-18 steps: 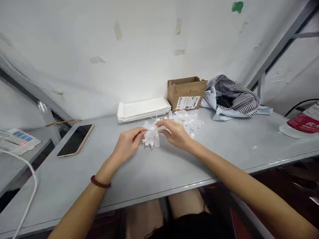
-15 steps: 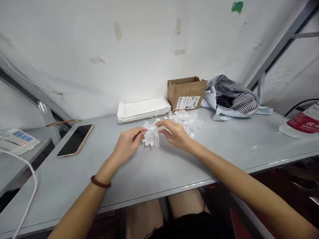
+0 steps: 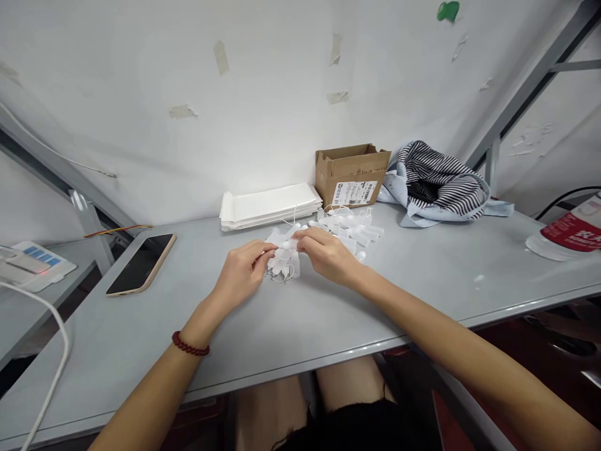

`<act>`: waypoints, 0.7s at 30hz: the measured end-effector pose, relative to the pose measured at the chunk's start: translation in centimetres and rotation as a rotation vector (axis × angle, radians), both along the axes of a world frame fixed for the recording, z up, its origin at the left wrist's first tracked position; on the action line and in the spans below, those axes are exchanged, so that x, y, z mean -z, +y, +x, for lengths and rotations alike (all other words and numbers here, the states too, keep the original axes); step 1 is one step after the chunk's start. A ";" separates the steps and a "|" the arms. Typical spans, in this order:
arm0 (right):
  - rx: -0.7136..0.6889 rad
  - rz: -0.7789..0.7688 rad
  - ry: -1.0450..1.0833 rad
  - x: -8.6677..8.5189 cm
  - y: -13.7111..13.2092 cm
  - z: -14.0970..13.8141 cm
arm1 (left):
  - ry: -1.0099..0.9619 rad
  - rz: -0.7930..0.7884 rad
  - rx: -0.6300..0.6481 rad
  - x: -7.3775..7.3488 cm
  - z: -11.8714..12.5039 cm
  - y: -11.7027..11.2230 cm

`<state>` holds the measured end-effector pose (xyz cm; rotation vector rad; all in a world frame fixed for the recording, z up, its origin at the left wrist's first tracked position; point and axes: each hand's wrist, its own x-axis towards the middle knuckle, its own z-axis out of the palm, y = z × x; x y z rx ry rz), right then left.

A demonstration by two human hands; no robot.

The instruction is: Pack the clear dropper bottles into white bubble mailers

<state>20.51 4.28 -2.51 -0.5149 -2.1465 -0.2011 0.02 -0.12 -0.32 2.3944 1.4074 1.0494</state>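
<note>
From the head camera I view a grey worktop [image 3: 338, 326] with a smooth surface, a pale raised front edge and a small glossy mark towards its right end. At its middle, the left hand [image 3: 241, 269] and the right hand [image 3: 328, 255] face each other. I read the fingers of both as narrow: those of the left are pinched at the near-left end of a small white plastic piece [image 3: 287, 245], and those of the right are closed about its other end, partly hiding it. This piece is located just above a small heap of white plastic parts [image 3: 282, 268] with thin loops; a looser group of translucent parts [image 3: 366, 233] lies behind the right hand. Along the rear, I note a stack of white trays or sheets [image 3: 270, 205], a brown open-topped carton [image 3: 328, 178] with a printed label beside it, and a crumpled striped cloth [image 3: 451, 181] to the right of the carton. A smartphone [image 3: 141, 266] lies dark-screened at the left; a red-labelled container [image 3: 575, 230] is cut off at the right margin. The rear wall [image 3: 272, 125] is white, with scraps of tape [image 3: 220, 57] and a green patch [image 3: 448, 10] near the top. Grey diagonal struts [image 3: 530, 91] flank both sides. At the far left, a white cable [image 3: 64, 341] curves in front of a lower side shelf [image 3: 28, 313].
</note>
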 end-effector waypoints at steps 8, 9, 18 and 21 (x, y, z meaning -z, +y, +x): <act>0.042 0.199 -0.081 0.2 0.0 -0.4 | 0.085 0.089 0.012 0.7 -0.3 0.2; 0.047 0.202 -0.091 0.1 -0.1 -0.5 | 0.087 0.091 0.013 0.8 -0.3 0.2; 0.052 0.177 -0.116 0.5 -0.3 -0.7 | 0.106 0.103 0.017 1.0 -0.3 0.3; 0.051 0.162 -0.131 0.7 -0.2 -0.7 | 0.103 0.111 0.018 1.2 -0.3 0.3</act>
